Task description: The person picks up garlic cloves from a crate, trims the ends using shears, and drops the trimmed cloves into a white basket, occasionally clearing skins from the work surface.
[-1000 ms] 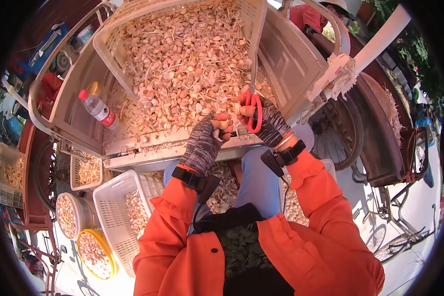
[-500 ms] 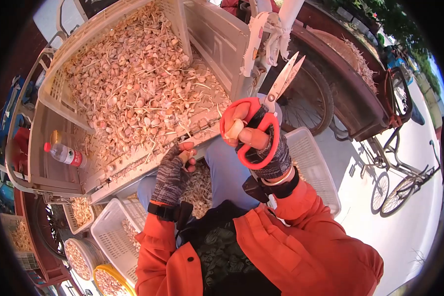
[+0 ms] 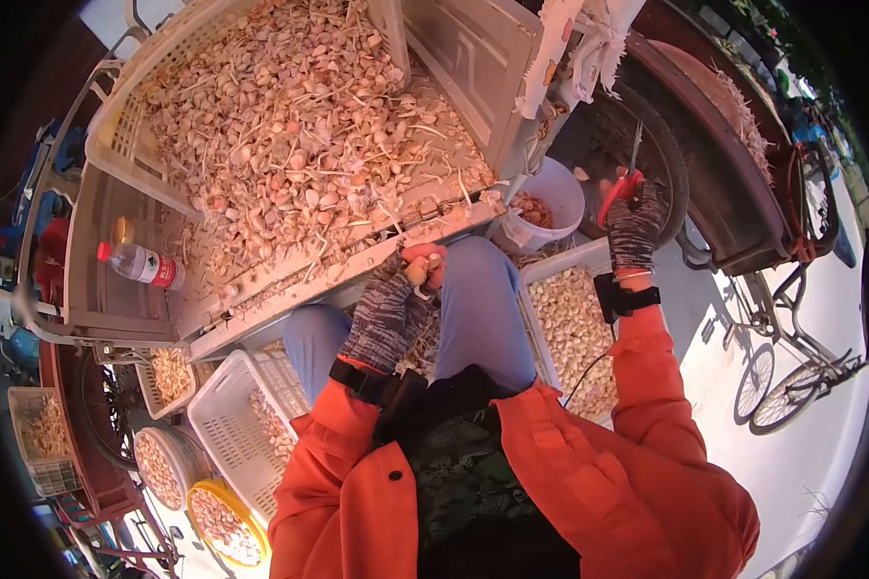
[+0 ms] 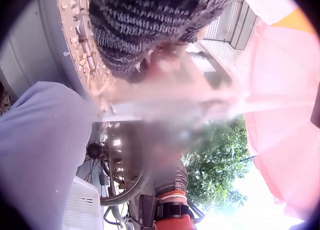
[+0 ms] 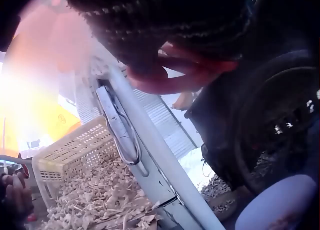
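Head view: left hand (image 3: 391, 309) pinches a pale garlic bulb (image 3: 418, 273); right hand (image 3: 631, 220) grips red-handled scissors (image 3: 622, 179) over the white plastic bucket (image 3: 557, 185). Trimming seems next, needing the scissors brought to the bulb.

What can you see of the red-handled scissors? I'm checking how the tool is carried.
The scissors have red loop handles, plastic by the look, and slim grey metal blades pointing up and away, closed or nearly so. The gloved right hand holds them by the handles, out to the person's right, above the white bucket. Only the hand touches them.
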`<action>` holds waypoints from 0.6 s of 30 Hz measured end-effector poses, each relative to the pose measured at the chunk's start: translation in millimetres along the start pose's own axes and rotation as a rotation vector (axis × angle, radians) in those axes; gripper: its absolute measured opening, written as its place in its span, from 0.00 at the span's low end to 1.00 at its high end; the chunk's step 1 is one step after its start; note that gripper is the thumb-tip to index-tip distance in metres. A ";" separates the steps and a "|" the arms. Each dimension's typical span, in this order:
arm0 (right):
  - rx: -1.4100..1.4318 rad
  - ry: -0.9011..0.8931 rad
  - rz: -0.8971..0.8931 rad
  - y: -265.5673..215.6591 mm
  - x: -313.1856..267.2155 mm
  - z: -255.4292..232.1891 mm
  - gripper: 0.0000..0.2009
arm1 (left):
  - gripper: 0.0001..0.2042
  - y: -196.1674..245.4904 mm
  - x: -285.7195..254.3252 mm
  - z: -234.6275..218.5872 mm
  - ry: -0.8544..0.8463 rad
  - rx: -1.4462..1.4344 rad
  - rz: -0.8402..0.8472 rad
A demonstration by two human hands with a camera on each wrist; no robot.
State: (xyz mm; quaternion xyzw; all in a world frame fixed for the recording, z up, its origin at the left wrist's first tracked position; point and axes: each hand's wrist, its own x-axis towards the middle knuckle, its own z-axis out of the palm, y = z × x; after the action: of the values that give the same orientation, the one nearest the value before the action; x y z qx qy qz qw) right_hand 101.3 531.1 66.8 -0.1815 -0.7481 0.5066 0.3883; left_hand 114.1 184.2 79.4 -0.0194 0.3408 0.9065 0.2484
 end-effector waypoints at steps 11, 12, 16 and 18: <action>-0.138 -0.813 -0.406 -102.1 -133.9 63.3 0.24 | 0.14 14.3 -13.6 -10.8 0.083 -0.052 0.218; -0.128 -0.842 -0.385 -102.0 -134.6 68.2 0.22 | 0.14 13.8 -15.9 -13.3 0.087 -0.072 0.246; -0.148 -0.958 -0.279 -106.1 -138.3 80.7 0.17 | 0.13 11.6 -22.5 -21.7 0.145 0.011 0.257; -0.235 -1.027 -0.226 -99.7 -141.3 87.2 0.16 | 0.13 12.0 -26.3 -21.7 0.172 -0.015 0.244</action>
State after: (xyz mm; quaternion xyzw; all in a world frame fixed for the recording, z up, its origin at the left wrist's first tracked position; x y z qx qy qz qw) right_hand 136.1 341.4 84.1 0.1289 -0.9082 0.3982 0.0016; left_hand 128.7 151.4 75.4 -0.0571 0.3540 0.9274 0.1064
